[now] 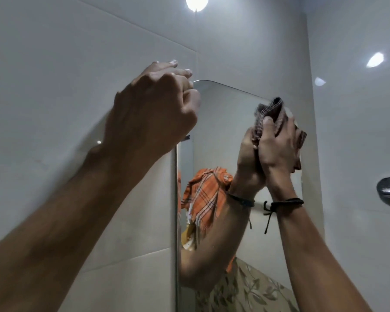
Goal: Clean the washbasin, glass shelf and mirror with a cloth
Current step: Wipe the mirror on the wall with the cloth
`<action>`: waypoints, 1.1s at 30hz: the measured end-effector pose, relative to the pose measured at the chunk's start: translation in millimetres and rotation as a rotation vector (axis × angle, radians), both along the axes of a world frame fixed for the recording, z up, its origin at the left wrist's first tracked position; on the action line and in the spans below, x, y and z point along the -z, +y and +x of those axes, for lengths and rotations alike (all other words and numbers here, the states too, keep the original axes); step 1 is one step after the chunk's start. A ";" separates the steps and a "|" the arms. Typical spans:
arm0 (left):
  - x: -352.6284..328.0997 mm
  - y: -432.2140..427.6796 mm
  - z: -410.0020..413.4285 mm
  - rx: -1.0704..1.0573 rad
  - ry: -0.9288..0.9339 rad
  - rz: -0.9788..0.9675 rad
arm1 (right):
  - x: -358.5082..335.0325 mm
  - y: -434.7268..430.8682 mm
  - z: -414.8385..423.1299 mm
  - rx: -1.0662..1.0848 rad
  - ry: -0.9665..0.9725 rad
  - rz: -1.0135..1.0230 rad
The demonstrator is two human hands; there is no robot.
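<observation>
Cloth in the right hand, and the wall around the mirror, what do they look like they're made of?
Cloth: woven fabric, probably cotton, with a matte look. Checked threads and soft folds show where the right hand grips it.
Wall: likely glazed ceramic tile, glossy. Grout lines and bright light reflections show on it.

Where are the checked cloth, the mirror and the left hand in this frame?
checked cloth [279, 113]: head view, bunched top folds.
mirror [223, 122]: head view, bare glass near the top.
left hand [153, 113]: head view, back of the hand.
</observation>
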State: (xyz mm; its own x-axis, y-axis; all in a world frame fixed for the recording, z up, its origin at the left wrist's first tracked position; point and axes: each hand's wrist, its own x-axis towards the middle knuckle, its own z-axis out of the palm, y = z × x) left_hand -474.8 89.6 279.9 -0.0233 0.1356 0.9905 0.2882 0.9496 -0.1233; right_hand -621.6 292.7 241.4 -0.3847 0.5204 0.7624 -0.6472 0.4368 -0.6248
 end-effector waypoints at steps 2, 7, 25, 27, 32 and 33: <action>-1.0 1.6 -1.1 0.014 -0.005 0.015 | 3.5 -31.9 23.2 0.009 0.110 0.127; -1.6 1.3 2.0 0.002 -0.015 0.029 | 36.8 -106.0 77.9 0.006 0.309 0.460; 1.4 1.6 4.3 -0.005 0.004 0.019 | 38.0 56.9 -41.6 -0.050 -0.088 -0.031; 0.9 2.2 4.8 -0.004 0.000 0.019 | 54.0 52.9 -39.1 -0.047 -0.106 -0.065; 1.6 3.5 4.8 -0.011 -0.002 0.001 | 62.8 7.5 -2.0 -0.023 0.015 0.036; 1.5 3.3 4.5 -0.013 0.000 0.001 | 62.4 -6.8 9.9 -0.031 0.080 0.121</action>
